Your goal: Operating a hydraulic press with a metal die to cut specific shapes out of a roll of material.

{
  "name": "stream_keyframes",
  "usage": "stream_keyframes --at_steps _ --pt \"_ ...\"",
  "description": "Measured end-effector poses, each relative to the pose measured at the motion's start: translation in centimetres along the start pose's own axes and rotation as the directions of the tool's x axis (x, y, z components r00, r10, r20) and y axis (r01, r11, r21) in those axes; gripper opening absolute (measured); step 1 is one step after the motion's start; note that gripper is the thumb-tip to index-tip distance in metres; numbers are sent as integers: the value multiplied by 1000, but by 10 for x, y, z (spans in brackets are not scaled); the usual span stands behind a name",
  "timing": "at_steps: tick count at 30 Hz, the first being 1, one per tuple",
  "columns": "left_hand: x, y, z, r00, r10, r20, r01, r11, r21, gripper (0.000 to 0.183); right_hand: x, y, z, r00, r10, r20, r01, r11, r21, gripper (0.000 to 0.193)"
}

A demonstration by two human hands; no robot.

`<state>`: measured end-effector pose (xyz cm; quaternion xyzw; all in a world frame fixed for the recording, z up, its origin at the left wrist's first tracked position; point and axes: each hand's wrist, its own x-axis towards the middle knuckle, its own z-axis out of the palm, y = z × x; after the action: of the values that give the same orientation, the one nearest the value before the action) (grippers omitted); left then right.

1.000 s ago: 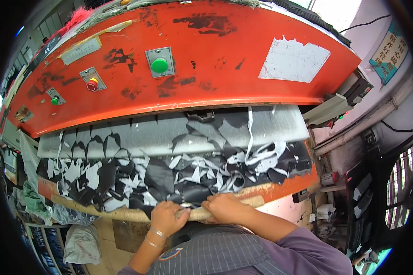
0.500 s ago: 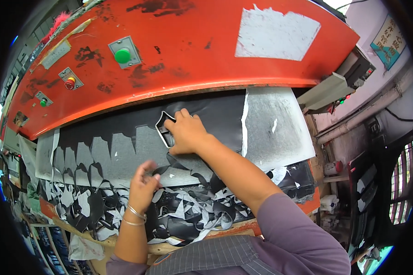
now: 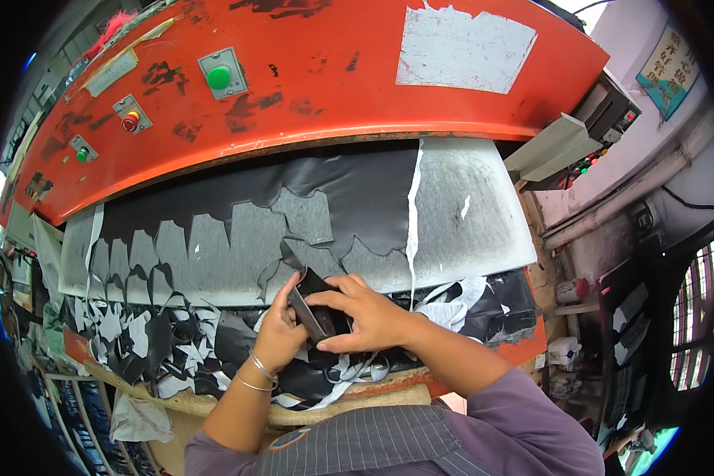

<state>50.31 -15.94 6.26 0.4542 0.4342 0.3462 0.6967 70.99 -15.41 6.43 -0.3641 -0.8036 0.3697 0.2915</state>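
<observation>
My right hand [image 3: 365, 317] grips a dark, hollow metal cutting die [image 3: 316, 311], thumb on its near edge and fingers curled over the far part. My left hand [image 3: 280, 329] closes on the die's left side; its fingertips are partly hidden. The die is held tilted above the front edge of a worn grey-white cutting board [image 3: 472, 214]. A black sheet material [image 3: 357, 182] lies across the board with a row of shaped cutouts along its near edge. Whether a cut piece sits inside the die I cannot tell.
Black and white scraps [image 3: 190, 349] heap along the front. Behind the sheet stands a red press beam [image 3: 317, 87] with a green button [image 3: 218, 77] and a red knob [image 3: 130, 121]. A control box [image 3: 587, 143] juts out at the right.
My right hand has lifted the die off the sheet and brought it toward me, uncovering a fresh cutout. My left hand, open before, has come to the die.
</observation>
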Motion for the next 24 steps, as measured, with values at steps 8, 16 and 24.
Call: stream_keyframes --at_steps 8,16,24 --pt "-45 16 -38 997 -27 -76 76 635 769 84 24 35 -67 934 238 -266 -316 897 -308 83" --pt "0 22 -25 965 258 -52 -157 723 673 69 58 62 -95 941 317 -115 -327 770 -549 80" --pt "104 17 -2 956 292 -29 -184 675 715 67 24 78 -81 864 245 -440 -424 824 -376 94"
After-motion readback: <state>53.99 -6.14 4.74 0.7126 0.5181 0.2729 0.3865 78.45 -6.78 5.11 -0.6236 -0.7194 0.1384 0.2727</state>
